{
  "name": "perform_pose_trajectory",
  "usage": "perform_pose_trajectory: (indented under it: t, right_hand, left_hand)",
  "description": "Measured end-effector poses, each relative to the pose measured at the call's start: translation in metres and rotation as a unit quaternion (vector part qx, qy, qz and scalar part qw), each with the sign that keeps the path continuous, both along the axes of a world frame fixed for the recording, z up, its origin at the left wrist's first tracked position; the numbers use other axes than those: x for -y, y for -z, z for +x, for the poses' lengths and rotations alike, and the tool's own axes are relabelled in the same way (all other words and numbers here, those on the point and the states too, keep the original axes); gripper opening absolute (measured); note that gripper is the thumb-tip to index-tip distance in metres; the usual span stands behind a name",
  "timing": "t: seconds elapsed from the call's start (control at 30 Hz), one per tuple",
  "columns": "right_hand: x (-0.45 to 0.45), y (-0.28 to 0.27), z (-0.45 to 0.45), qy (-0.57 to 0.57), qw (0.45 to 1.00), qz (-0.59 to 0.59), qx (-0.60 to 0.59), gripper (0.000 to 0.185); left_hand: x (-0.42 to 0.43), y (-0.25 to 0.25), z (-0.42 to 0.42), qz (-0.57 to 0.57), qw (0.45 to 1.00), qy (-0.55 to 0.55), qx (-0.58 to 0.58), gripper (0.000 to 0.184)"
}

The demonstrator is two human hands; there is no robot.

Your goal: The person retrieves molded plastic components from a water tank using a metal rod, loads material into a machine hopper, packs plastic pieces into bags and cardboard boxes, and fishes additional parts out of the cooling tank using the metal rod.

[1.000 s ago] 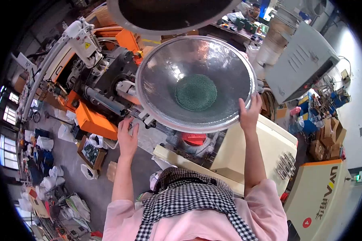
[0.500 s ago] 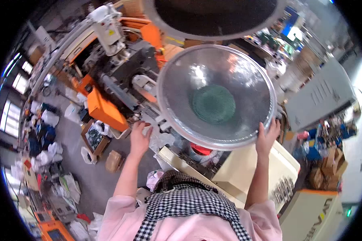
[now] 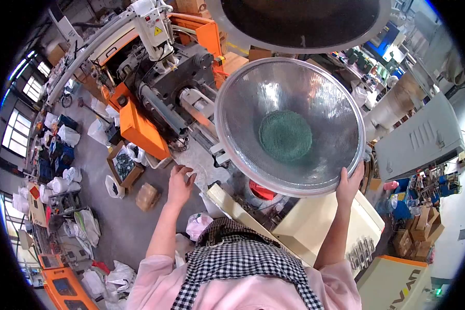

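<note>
A large round metal hopper [image 3: 248,98] stands in front of me, its top uncovered. Green granules [image 3: 285,135] lie in the bottom of its bowl. My right hand [image 3: 350,182] grips the hopper's near right rim, thumb at the inner side and fingers around the outside. To the left of the hopper, my left hand [image 3: 181,185] is held in the air with fingers loosely bent and apart. It holds nothing and touches nothing that I can see. A round lid [image 3: 305,23], dark on its inner face, is raised behind the hopper.
Below the hopper is a cream machine housing [image 3: 315,222]. A machine with orange guards [image 3: 139,126] stands to the left, near a cardboard box [image 3: 123,165] of dark pieces and a wrapped brown package [image 3: 147,197] on the floor. At right is a grey cabinet door [image 3: 423,137].
The view has shifted, so the hopper and lid sit a little farther right and lower. My right hand stays on the rim, and my left hand remains free.
</note>
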State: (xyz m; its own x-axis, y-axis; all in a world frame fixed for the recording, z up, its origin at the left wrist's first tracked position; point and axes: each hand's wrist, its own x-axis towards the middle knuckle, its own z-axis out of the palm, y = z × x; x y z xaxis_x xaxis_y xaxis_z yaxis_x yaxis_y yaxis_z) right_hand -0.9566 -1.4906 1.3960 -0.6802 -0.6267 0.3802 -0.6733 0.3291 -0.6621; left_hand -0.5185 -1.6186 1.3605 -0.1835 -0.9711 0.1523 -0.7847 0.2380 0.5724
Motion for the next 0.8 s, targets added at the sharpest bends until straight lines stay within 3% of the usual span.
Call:
perform_pose_trajectory:
  t: [0.3,0.43,0.8]
  right_hand:
    - [0.002,-0.02,0.008,0.057,0.993,0.1,-0.018,0.066]
    - [-0.001,-0.014,0.007,0.035,0.998,0.049,-0.008,0.072]
    - [0.004,-0.008,0.004,0.069,0.994,0.085,-0.004,0.073]
  left_hand:
    - [-0.009,0.011,-0.011,-0.017,0.999,0.04,-0.009,0.018]
    - [-0.008,0.015,-0.014,0.007,0.999,0.046,-0.01,0.019]
    - [-0.011,0.023,-0.016,-0.019,0.997,0.068,0.005,0.019]
